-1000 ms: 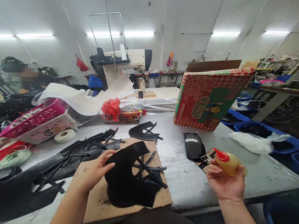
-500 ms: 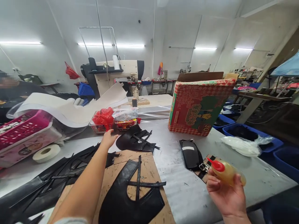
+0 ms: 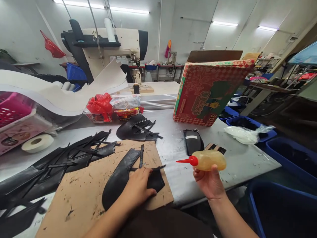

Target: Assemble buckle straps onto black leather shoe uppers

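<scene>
A black leather piece [image 3: 117, 175] with crossing narrow straps lies on a sheet of cardboard [image 3: 81, 191]. My left hand [image 3: 139, 185] rests on its cut-out and straps, thumb apart from the fingers, which partly hide it. To the right, my right hand [image 3: 209, 183] is wrapped around a squeeze bottle [image 3: 209, 159] of yellowish liquid, held up off the table. Its red nozzle points left, toward the leather piece. A similar black leather piece [image 3: 130, 129] lies just beyond the cardboard. More strapped leather pieces [image 3: 71, 155] are heaped at the left.
A red printed carton [image 3: 198, 92] stands upright at the back right, behind a black pouch-like item [image 3: 194, 142]. A tape roll [image 3: 37, 143], a pink basket [image 3: 15, 110] and small boxes under a red bag [image 3: 100, 104] line the left and back. Blue bins [image 3: 284, 208] flank the table; a sewing machine [image 3: 111, 43] stands behind.
My left hand has come back from the small boxes to the leather piece on the cardboard. The bottle has moved left, turning its nozzle level. The view has tipped downward.
</scene>
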`<state>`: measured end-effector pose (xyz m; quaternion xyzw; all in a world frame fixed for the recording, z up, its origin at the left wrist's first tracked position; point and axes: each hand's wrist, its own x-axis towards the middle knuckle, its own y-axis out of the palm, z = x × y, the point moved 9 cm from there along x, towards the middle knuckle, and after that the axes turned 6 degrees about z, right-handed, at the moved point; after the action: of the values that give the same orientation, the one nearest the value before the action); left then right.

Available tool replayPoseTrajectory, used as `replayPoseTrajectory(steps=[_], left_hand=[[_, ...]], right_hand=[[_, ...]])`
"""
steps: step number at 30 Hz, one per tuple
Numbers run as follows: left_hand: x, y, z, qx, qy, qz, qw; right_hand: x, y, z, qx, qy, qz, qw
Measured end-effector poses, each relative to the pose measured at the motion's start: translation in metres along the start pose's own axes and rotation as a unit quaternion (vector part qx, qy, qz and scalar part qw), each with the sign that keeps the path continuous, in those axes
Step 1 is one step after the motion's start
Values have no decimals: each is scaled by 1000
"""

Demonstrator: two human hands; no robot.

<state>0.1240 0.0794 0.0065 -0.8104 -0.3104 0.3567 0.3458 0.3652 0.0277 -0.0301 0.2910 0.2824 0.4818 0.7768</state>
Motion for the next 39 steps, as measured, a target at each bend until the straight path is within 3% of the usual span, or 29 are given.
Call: replayPoseTrajectory(steps=[6,13,18,39], left_hand=[[8,-2,2,-42,17,20,999],[10,0,7,-71,0,27,997],[11,0,3,-72,9,27,997],[10,-1,3,-73,6,25,997]], right_hand=[[-13,16,11,-84,-71,37,993],[-15,24,20,-186,-152,34,970],[-9,19,8,-254,-137,53,956],[-5,24,8,-303,-100,82,944]])
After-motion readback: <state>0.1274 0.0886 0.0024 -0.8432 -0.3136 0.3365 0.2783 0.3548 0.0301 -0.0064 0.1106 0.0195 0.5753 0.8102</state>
